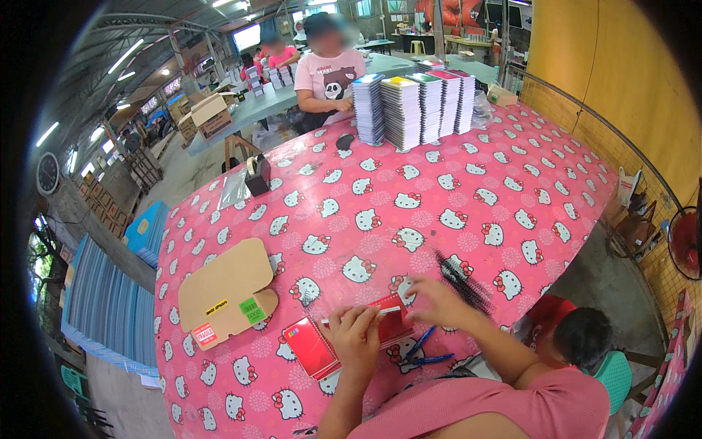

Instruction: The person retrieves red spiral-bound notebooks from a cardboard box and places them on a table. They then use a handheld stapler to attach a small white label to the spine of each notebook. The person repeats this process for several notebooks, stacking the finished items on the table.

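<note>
My left hand (355,335) is closed on a small red notebook (393,322), with the fingers over its near-left edge, where a pale strip shows. Just right of that notebook, my right hand (441,301) has its fingers apart and appears to hold nothing. A red spiral-bound notebook (310,347) lies flat to the left of my left hand. Blue-handled pliers (424,353) rest on the table below my right hand. Beyond the right wrist lies a bunch of black spiral binding coils (466,284).
A flattened cardboard piece (223,289) lies at the left, with a tape dispenser (257,175) farther back. Tall notebook stacks (402,113) stand at the far edge. A person (329,77) is across the table; another dark-haired person (583,338) is close on my right.
</note>
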A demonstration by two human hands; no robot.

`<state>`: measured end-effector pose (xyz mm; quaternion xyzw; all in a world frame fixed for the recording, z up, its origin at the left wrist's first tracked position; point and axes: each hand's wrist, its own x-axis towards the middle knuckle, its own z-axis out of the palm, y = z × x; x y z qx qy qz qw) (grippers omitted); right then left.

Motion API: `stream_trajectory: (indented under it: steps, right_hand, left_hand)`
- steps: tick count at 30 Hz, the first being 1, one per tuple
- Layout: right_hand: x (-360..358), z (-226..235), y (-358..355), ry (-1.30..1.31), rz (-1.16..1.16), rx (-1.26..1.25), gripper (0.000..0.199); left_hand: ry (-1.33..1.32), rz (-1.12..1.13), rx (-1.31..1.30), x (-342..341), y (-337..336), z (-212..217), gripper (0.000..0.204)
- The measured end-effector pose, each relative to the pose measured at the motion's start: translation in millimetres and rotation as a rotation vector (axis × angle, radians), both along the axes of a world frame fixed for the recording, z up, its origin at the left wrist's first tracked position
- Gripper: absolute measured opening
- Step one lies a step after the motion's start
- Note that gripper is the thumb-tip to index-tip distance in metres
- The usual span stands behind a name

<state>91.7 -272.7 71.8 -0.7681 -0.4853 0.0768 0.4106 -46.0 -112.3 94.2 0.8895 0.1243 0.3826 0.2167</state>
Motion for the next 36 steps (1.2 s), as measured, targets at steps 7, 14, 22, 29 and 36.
stream_trajectory:
  steps: [7, 14, 22, 29, 36]
  right_hand:
    - [57.1, -77.8, -31.4, -0.155, -0.863, -0.403, 0.046]
    - [85.2, -92.9, -27.5, -0.118, -0.674, -0.268, 0.023]
    - [82.0, -47.8, -22.3, -0.162, -0.726, -0.334, 0.012]
    - [74.9, -52.1, -22.7, -0.230, -0.579, -0.082, 0.018]
    - [4.3, 22.4, 2.3, 0.136, -0.275, 0.009, 0.028]
  left_hand:
    - [0.022, 0.025, -0.013, -3.5, -4.3, 3.3, 0.013]
    - [0.029, 0.012, -0.047, -2.0, -3.7, 1.4, 0.012]
    - [0.089, 0.016, -0.103, -0.3, -1.9, 0.1, 0.013]
    - [0.078, 0.057, -0.038, -3.6, -9.0, 5.2, 0.016]
    - [0.056, 0.058, -0.031, -1.8, -7.0, 1.0, 0.021]
